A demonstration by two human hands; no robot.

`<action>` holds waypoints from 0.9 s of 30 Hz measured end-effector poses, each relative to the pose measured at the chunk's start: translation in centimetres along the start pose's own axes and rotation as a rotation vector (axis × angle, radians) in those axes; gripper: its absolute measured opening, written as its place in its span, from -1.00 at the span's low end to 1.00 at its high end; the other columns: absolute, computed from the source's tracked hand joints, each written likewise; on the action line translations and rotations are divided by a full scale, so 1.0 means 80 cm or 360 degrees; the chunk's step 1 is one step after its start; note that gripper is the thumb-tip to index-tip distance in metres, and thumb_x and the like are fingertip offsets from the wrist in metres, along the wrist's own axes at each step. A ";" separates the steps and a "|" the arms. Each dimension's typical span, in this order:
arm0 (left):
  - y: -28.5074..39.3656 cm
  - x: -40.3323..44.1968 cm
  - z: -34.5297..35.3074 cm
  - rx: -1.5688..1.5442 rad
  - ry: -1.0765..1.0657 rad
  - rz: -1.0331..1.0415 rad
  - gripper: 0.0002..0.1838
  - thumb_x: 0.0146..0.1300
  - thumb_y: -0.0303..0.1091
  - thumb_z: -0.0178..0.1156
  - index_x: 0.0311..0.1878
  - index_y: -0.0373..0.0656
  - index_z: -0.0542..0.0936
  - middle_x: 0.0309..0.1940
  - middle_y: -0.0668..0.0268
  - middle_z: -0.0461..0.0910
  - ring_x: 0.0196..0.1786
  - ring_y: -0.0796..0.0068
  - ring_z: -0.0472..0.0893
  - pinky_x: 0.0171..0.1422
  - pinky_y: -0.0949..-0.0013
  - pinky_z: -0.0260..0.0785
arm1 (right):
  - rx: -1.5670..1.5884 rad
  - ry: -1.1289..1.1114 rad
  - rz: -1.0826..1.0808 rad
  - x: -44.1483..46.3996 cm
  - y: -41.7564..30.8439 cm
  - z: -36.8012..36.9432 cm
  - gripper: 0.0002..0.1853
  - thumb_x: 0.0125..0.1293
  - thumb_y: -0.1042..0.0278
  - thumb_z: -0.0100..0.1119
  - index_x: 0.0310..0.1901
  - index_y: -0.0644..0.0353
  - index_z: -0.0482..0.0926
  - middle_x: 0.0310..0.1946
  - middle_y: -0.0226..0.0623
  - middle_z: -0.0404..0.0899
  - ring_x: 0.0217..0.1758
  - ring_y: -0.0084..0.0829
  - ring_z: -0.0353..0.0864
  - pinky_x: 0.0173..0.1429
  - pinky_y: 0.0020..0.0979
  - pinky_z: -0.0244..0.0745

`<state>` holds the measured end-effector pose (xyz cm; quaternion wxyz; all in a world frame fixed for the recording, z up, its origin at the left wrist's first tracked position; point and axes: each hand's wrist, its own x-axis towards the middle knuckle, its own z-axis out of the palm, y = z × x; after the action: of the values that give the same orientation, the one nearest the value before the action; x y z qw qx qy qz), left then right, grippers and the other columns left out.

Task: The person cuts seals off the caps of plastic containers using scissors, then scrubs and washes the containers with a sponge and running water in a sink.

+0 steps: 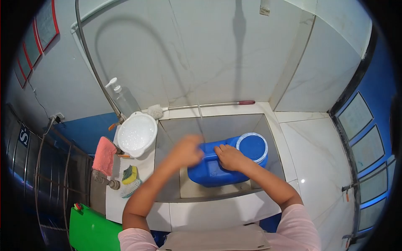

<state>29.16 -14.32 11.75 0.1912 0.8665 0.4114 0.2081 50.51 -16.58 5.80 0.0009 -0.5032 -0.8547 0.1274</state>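
A blue plastic jerrycan (215, 179) with a wide round blue lid (251, 147), ringed in white, lies inside the sink (167, 184). My right hand (230, 157) rests on top of it beside the lid, fingers curled over the handle area. At the can's other end is my left hand (187, 150), smeared by motion. Its fingers cannot be made out clearly, nor whether it touches the can. A thin stream of water (202, 119) seems to come down just behind the left hand; where it lands is hidden.
Left of the sink stand a white basin (137, 134), a pump bottle (125, 100), a pink cloth (104, 155) on a tap, a yellow-green sponge (130, 175) and a scrub brush (131, 188). A long-handled brush (209, 105) lies along the back ledge. A green board (92, 230) is at lower left.
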 end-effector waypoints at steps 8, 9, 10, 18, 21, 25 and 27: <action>0.014 0.007 0.144 0.0344 0.0083 0.0038 -0.71 -0.11 -0.28 0.33 -0.31 -0.17 0.53 -0.52 0.08 0.60 -0.33 0.04 0.61 -0.18 0.08 0.41 | 0.0512 -0.0306 -0.0048 0.083 0.065 -0.094 -0.71 0.13 0.34 -0.04 -0.23 0.35 0.57 -0.30 -0.02 0.63 -0.19 -0.28 0.65 -0.06 -0.27 0.49; 0.012 0.006 0.142 0.0337 0.0161 0.0090 -0.71 -0.11 -0.27 0.35 -0.31 -0.14 0.54 -0.55 0.11 0.60 -0.38 0.04 0.61 -0.20 0.09 0.42 | 0.0620 -0.0252 0.0063 0.106 0.048 -0.117 -0.73 0.15 0.35 -0.06 -0.28 0.35 0.57 -0.37 -0.06 0.64 -0.28 -0.34 0.67 -0.15 -0.29 0.53; 0.008 0.002 0.135 0.0343 0.0176 0.0093 -0.71 -0.11 -0.27 0.35 -0.31 -0.14 0.54 -0.55 0.11 0.60 -0.38 0.04 0.61 -0.20 0.09 0.42 | 0.0713 -0.0034 0.0105 0.133 0.039 -0.126 -0.75 0.16 0.35 -0.05 -0.33 0.37 0.57 -0.44 -0.11 0.62 -0.36 -0.40 0.67 -0.23 -0.33 0.54; -0.062 -0.059 0.128 -0.0105 0.0403 -0.1077 -0.57 -0.02 -0.23 0.32 -0.07 -0.24 0.58 -0.31 -0.05 0.63 -0.18 -0.02 0.62 -0.07 0.06 0.45 | 0.0455 0.0437 -0.0320 0.320 0.094 -0.057 -0.89 0.02 0.56 0.13 -0.50 0.47 0.55 -0.53 0.18 0.57 -0.42 -0.08 0.68 -0.26 -0.27 0.55; -0.091 -0.065 0.130 -0.0377 0.0428 -0.1247 -0.56 0.03 -0.17 0.30 -0.07 -0.25 0.58 -0.30 -0.08 0.63 -0.15 -0.03 0.62 -0.05 0.08 0.45 | 0.1654 0.0193 0.0616 0.257 0.024 -0.125 -0.95 -0.04 0.69 0.12 -0.49 0.48 0.56 -0.49 0.16 0.58 -0.46 -0.07 0.68 -0.39 -0.26 0.58; -0.114 -0.050 0.118 -0.0440 0.0286 -0.1165 -0.50 0.06 -0.07 0.29 -0.03 -0.25 0.55 -0.29 -0.08 0.63 -0.14 -0.07 0.62 -0.05 0.09 0.45 | 0.1626 -0.0073 0.0591 0.245 0.022 -0.137 -0.85 -0.04 0.76 0.01 -0.40 0.53 0.55 -0.49 0.07 0.59 -0.48 -0.12 0.68 -0.46 -0.28 0.59; -0.127 -0.023 0.113 -0.0361 0.0266 -0.0979 -0.49 0.07 -0.04 0.29 -0.05 -0.26 0.55 -0.29 -0.08 0.63 -0.16 -0.07 0.62 -0.07 0.07 0.45 | 0.1615 -0.0127 0.0576 0.237 0.021 -0.136 -0.84 -0.04 0.77 -0.01 -0.39 0.55 0.55 -0.50 0.06 0.59 -0.47 -0.13 0.69 -0.44 -0.29 0.60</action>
<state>26.35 -11.22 -1.34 0.3059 0.6550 0.6419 0.2556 43.97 2.89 13.59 0.1894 -0.5735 -0.5848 0.5415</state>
